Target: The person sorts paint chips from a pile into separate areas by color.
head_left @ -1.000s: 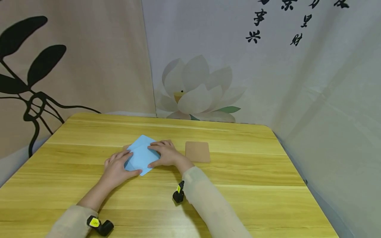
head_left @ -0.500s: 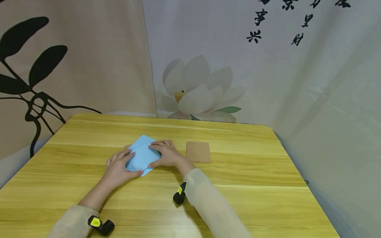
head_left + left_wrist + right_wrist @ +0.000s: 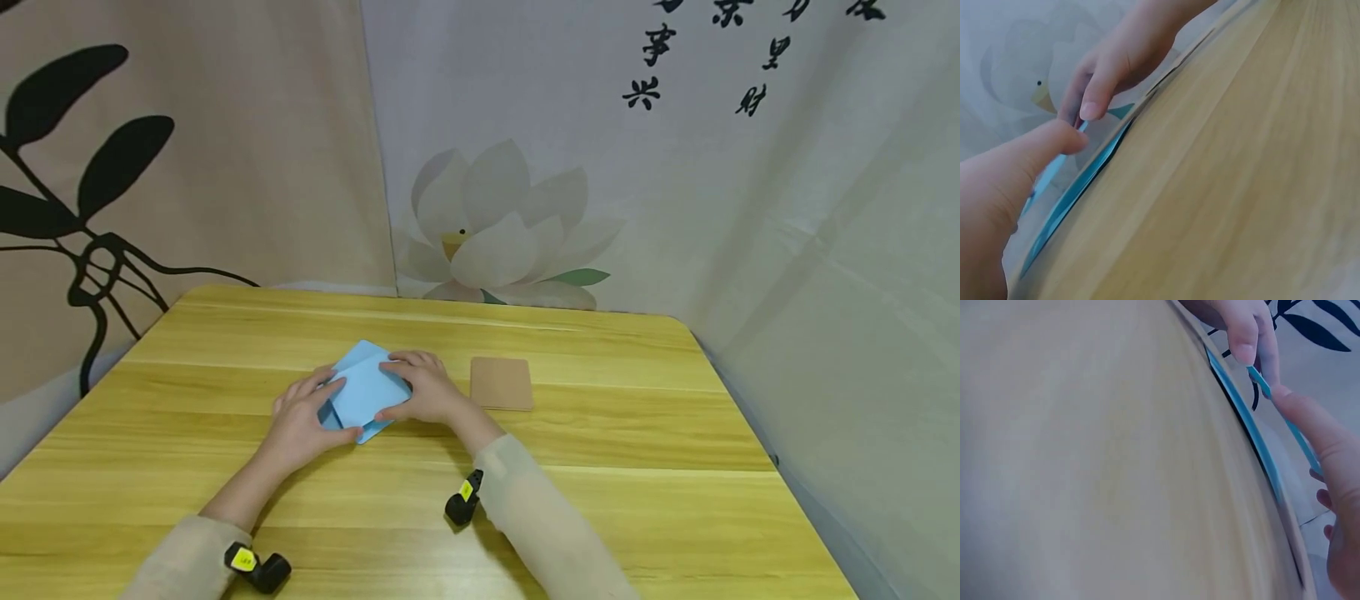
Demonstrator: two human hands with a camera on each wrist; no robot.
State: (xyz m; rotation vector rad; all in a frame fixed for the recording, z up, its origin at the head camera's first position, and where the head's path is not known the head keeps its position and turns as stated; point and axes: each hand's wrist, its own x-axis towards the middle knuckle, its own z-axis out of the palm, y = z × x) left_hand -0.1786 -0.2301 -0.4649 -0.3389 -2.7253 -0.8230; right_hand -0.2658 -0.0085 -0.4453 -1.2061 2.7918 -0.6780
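A square blue card (image 3: 371, 387) is held up at a slant between the two hands, over a second blue card (image 3: 363, 350) lying on the table. The right hand (image 3: 427, 390) grips the upper card's right side, thumb at the near edge and index finger at the far edge. On the opposite side the left hand (image 3: 300, 421) holds it with thumb and fingers spread round the edge. In the right wrist view the upper card (image 3: 1300, 440) shows as a thin strip between the hands, apart from the lower card (image 3: 1247, 419).
To the right of the hands lies a small stack of brown squares (image 3: 501, 383) on the wooden table (image 3: 637, 517). Behind the table's far edge hangs a printed cloth (image 3: 510, 100). Small black wrist cameras sit at both sleeves.
The upper blue card has turned and shifted slightly right, showing more of the lower card at its left. The right hand moved a little right with it; the left hand barely moved.
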